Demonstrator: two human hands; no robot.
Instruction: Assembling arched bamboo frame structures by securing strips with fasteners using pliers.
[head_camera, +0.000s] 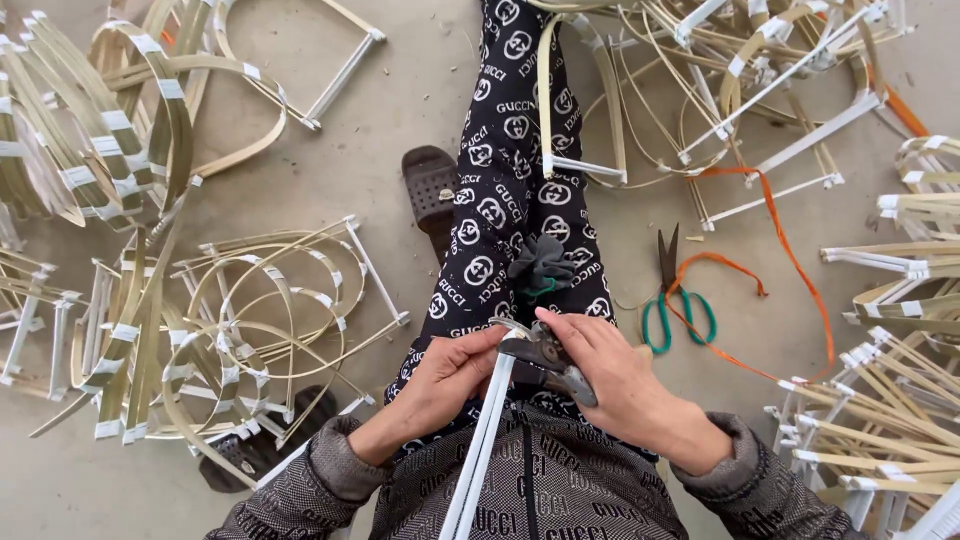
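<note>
My left hand (445, 385) pinches the top end of a pair of white strips (482, 445) that run down towards my lap. My right hand (610, 375) grips grey metal pliers (548, 362), whose jaws meet the strips' top end right beside my left fingers. Both hands sit above my lap, over black patterned trousers (510, 150). A small dark cloth bundle with a green loop (541, 265) lies on the trousers just beyond the hands.
Green-handled scissors (672, 300) lie on the concrete floor to the right, with an orange strap (790, 260) looping by. Piles of bent bamboo-strip frames with white taped joints (250, 320) surround me, left and right (880, 400). A brown sandal (430, 190) sits left of the leg.
</note>
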